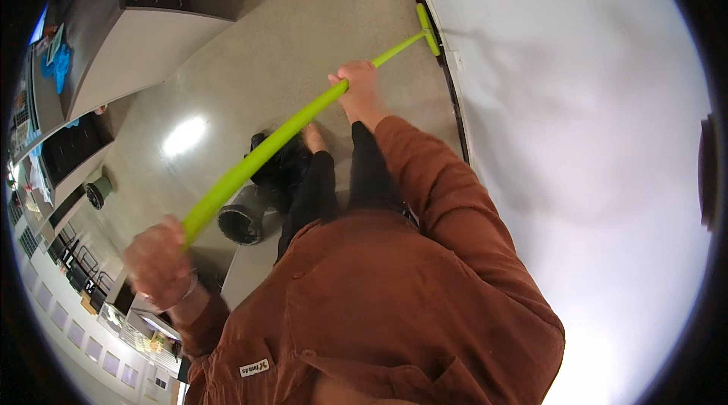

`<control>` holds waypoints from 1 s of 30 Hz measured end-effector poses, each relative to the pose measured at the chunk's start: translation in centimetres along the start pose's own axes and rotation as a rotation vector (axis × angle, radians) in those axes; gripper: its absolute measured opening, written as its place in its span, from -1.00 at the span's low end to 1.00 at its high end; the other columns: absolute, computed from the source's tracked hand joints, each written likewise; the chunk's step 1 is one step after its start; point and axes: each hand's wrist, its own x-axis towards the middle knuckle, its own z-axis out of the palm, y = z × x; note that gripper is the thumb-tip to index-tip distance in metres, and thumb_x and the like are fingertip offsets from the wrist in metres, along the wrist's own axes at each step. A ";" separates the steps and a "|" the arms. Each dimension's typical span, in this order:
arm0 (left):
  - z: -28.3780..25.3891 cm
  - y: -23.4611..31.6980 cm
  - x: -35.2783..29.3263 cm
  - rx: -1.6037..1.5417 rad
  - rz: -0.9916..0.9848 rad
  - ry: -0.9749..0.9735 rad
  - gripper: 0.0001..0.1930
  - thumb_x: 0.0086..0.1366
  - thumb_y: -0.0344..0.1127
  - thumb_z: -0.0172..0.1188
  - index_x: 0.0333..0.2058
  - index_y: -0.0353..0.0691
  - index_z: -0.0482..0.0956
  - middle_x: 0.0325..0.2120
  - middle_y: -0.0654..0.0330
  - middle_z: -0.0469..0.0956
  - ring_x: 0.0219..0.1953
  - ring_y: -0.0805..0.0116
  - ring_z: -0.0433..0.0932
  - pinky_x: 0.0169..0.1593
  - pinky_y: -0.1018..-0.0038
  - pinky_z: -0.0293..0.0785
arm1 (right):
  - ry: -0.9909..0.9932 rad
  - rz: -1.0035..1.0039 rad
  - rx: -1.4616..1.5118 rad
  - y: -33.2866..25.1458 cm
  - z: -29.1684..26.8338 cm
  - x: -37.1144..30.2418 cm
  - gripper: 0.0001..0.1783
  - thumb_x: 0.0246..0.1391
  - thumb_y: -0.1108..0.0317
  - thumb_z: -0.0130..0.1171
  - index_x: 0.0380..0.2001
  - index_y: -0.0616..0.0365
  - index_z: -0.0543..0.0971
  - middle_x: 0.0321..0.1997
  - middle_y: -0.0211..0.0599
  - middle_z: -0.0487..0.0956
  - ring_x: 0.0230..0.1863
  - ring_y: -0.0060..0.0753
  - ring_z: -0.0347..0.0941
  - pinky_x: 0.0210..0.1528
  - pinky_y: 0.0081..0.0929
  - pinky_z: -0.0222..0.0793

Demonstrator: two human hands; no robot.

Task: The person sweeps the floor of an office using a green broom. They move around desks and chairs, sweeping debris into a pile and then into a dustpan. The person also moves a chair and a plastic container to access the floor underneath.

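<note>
A lime-green long-handled floor tool runs slantwise across the view, with a narrow T-shaped head of the same colour. That head lies on the floor against the black strip at the foot of the white wall. I cannot tell whether it is a broom or a squeegee. My left hand, slightly blurred, is wrapped round the near end of the pole at the lower left. Farther along, my right hand grips the pole's middle stretch, with the fingers closed over it.
The white wall stands close along my right. By my legs are a black bag-like bundle and a dark round-mouthed bin. A pale desk stands to the left, with a blue crumpled item on it. Another bin lies beyond.
</note>
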 end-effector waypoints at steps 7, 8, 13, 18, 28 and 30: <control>1.5 7.7 0.8 0.309 0.122 -0.028 -0.45 0.16 0.06 0.17 -0.91 0.10 0.18 -0.91 0.57 0.18 -0.79 0.69 0.19 -0.49 0.67 0.18 | -0.125 -0.123 0.283 -5.8 4.6 2.0 -0.73 -0.21 0.31 0.25 -0.77 0.12 0.40 -0.69 -0.20 0.41 -0.47 0.02 0.35 -0.32 -0.16 0.21; 0.9 9.9 0.9 0.290 0.169 -0.133 -0.48 0.18 -0.02 0.16 -0.91 0.12 0.24 -0.91 0.60 0.23 -0.78 0.76 0.25 -0.52 0.71 0.19 | -0.138 -0.147 0.330 -8.0 5.0 2.1 -0.73 -0.19 0.30 0.25 -0.76 0.12 0.39 -0.68 -0.20 0.41 -0.46 0.02 0.35 -0.32 -0.17 0.21; 2.0 13.8 1.0 0.089 0.393 -0.308 -0.52 0.16 0.05 0.13 -0.86 0.07 0.27 -0.85 0.53 0.27 -0.72 0.59 0.35 -0.65 0.76 0.14 | -0.373 -0.192 0.346 -13.6 4.5 2.8 -0.82 -0.12 0.26 0.19 -0.65 0.06 0.48 -0.57 -0.28 0.47 -0.36 -0.14 0.40 -0.19 -0.25 0.16; -0.6 8.3 -4.1 0.481 0.447 0.440 -0.52 0.25 -0.08 0.02 -0.82 -0.05 0.23 -0.83 0.39 0.19 -0.72 0.53 0.21 -0.49 0.46 0.18 | -0.398 -0.073 0.044 -10.2 1.1 3.1 -0.78 -0.10 0.24 0.16 -0.69 0.09 0.46 -0.54 -0.25 0.45 -0.35 -0.12 0.38 -0.23 -0.20 0.17; -8.6 6.7 -4.0 0.118 0.102 0.297 -0.48 0.27 -0.05 0.06 -0.87 0.09 0.19 -0.86 0.49 0.18 -0.74 0.59 0.19 -0.43 0.51 0.15 | -0.405 -0.237 0.146 -10.0 13.2 2.9 -0.69 -0.21 0.29 0.24 -0.80 0.16 0.37 -0.68 -0.14 0.38 -0.51 0.01 0.33 -0.42 -0.13 0.17; -9.8 11.2 -5.9 0.215 0.108 0.345 -0.47 0.24 -0.06 0.10 -0.90 0.11 0.19 -0.88 0.52 0.20 -0.75 0.64 0.20 -0.44 0.56 0.13 | -0.455 -0.286 0.243 -15.2 16.4 1.6 -0.70 -0.20 0.29 0.23 -0.80 0.14 0.38 -0.69 -0.17 0.40 -0.52 -0.02 0.35 -0.42 -0.14 0.16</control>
